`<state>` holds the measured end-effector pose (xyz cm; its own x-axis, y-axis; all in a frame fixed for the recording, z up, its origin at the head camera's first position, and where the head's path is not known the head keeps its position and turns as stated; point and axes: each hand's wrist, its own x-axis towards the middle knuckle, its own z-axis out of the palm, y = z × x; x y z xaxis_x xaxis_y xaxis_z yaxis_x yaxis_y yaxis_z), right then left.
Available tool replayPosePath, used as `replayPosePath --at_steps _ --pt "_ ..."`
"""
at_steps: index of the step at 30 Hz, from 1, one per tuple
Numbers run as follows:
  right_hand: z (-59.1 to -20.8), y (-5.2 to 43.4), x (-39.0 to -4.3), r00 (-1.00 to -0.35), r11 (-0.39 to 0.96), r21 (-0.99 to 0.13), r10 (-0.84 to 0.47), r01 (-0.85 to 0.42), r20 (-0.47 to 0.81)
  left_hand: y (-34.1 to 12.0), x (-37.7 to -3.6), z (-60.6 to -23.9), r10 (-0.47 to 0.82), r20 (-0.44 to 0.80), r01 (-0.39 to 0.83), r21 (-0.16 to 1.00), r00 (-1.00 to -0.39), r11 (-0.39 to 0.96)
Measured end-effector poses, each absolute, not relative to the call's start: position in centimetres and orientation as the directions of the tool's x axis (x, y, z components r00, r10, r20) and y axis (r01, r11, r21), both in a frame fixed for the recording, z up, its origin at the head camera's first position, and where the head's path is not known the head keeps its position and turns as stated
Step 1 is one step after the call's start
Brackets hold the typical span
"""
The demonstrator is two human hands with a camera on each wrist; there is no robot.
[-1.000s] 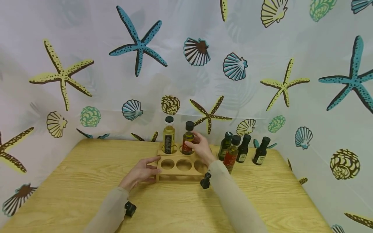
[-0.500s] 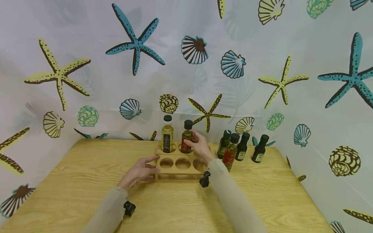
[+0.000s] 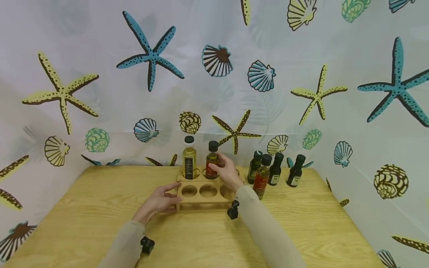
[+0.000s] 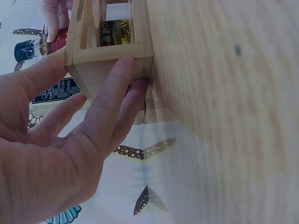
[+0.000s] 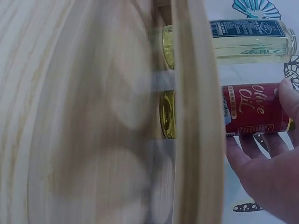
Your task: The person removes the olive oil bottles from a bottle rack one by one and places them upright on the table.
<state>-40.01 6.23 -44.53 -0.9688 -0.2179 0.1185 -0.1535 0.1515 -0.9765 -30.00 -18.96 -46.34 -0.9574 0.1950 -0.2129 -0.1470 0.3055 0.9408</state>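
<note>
Your wooden table carries a wooden rack and, to its right, four upright bottles.

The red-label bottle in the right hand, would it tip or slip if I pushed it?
The red-label bottle probably wouldn't tip easily, because its bottom sits down in the wooden rack. Its smooth, shiny sides might be a bit slippery. It may feel heavyish, since golden liquid shows inside.

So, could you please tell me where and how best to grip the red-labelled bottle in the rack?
Probably round the upper body of the red-labelled bottle, below its black cap, coming from the right: its lower end sits in the wooden rack, and the yellowish bottle stands close on its left. The right hand holds it there.
</note>
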Motion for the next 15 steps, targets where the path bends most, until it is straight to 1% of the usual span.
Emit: replayPosePath --at_steps 5,10,15 --pt "-44.7 6.3 -39.8 -0.968 0.164 -0.972 -0.212 -0.167 0.131 -18.9 -30.0 -46.6 0.195 -0.217 -0.153 0.942 -0.956 0.298" --pt "-44.2 6.5 -39.7 -0.966 0.200 -0.958 -0.193 -0.208 0.169 -18.9 -30.1 -46.4 0.194 -0.211 -0.148 0.944 -0.958 0.296" --pt "-43.6 6.6 -39.9 -0.959 0.199 -0.948 -0.187 -0.249 0.213 -18.9 -30.1 -46.4 0.195 -0.214 -0.150 0.943 -0.957 0.297"
